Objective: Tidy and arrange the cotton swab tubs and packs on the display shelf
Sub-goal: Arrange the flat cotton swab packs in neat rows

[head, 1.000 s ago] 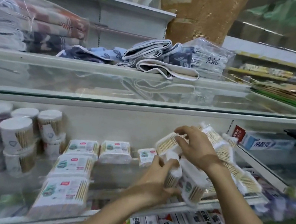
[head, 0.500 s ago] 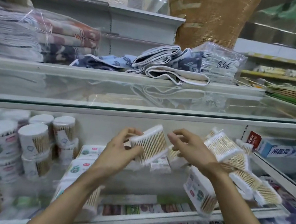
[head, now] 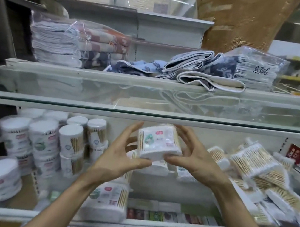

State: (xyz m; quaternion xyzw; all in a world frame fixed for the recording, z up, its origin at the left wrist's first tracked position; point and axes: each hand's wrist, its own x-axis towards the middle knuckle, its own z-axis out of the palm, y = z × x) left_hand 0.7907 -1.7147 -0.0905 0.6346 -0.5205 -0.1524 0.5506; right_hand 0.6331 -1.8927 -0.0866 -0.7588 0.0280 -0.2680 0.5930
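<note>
white swab pack [head: 157, 144]; blue-patterned towels [head: 201, 68]

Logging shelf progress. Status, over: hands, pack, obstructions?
Left hand and right hand both hold one swab pack in mid-air. Tubs stacked left. Loose packs heaped right, crowding that side.

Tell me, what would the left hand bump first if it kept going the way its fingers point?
The left hand grips the white rectangular pack of cotton swabs. Its fingers point up and inward, so next it would probably meet the glass shelf's white front rail, though depth is unclear.
</note>
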